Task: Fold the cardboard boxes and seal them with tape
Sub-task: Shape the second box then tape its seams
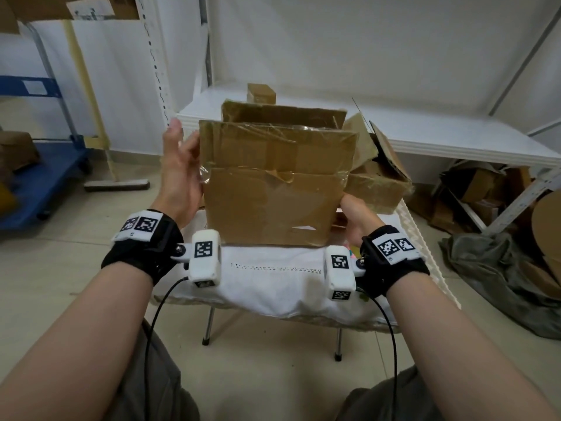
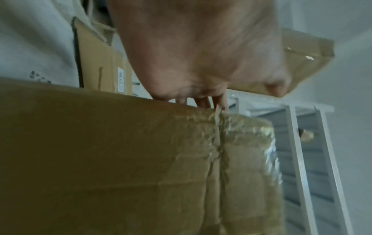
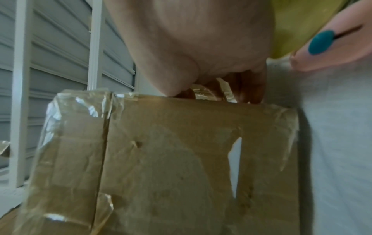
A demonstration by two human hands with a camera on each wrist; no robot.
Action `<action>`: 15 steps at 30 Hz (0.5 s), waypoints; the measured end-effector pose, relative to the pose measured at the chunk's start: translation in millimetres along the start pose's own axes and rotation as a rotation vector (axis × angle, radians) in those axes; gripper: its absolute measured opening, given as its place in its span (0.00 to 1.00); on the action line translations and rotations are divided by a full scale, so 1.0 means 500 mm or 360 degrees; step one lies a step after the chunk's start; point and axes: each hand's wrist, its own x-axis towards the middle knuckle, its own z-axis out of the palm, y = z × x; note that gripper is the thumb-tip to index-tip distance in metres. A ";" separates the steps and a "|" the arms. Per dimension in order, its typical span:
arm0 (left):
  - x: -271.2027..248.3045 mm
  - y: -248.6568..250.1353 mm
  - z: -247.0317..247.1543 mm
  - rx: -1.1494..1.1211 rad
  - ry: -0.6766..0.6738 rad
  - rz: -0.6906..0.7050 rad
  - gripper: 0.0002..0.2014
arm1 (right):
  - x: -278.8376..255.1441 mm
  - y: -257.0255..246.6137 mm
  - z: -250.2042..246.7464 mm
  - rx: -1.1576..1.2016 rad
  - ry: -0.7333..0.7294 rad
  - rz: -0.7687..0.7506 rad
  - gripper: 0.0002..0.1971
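A worn brown cardboard box point(image 1: 273, 202) with old clear tape stands on a small table under a white cloth point(image 1: 273, 278), its top flaps upright. My left hand point(image 1: 179, 165) lies against the box's upper left side with straight fingers and the thumb raised free. In the left wrist view the left hand point(image 2: 201, 55) reaches past the edge of the box point(image 2: 120, 159). My right hand point(image 1: 355, 214) holds the lower right corner, its fingers hidden behind the side. In the right wrist view the right hand point(image 3: 201, 39) curls over the taped edge of the box point(image 3: 171, 159).
A second crumpled box point(image 1: 379, 183) sits behind to the right. A small box point(image 1: 261, 93) stands on the white shelf point(image 1: 425, 132). A blue cart point(image 1: 39, 177) and a broom point(image 1: 117, 185) are left, cardboard scraps and grey cloth point(image 1: 485, 262) right. A pink object point(image 3: 330, 43) lies by my right hand.
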 end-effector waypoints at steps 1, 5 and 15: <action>-0.003 -0.001 0.003 0.0087 -0.0025 -0.0018 0.36 | 0.003 -0.001 -0.002 0.0015 0.0040 -0.0058 0.14; -0.011 -0.007 0.009 0.0320 -0.0154 0.0019 0.40 | -0.023 -0.032 -0.008 0.0304 0.0238 -0.0643 0.15; -0.001 -0.010 0.007 0.0456 -0.0054 0.0001 0.36 | -0.102 -0.059 0.007 -0.0053 0.0002 -0.0963 0.15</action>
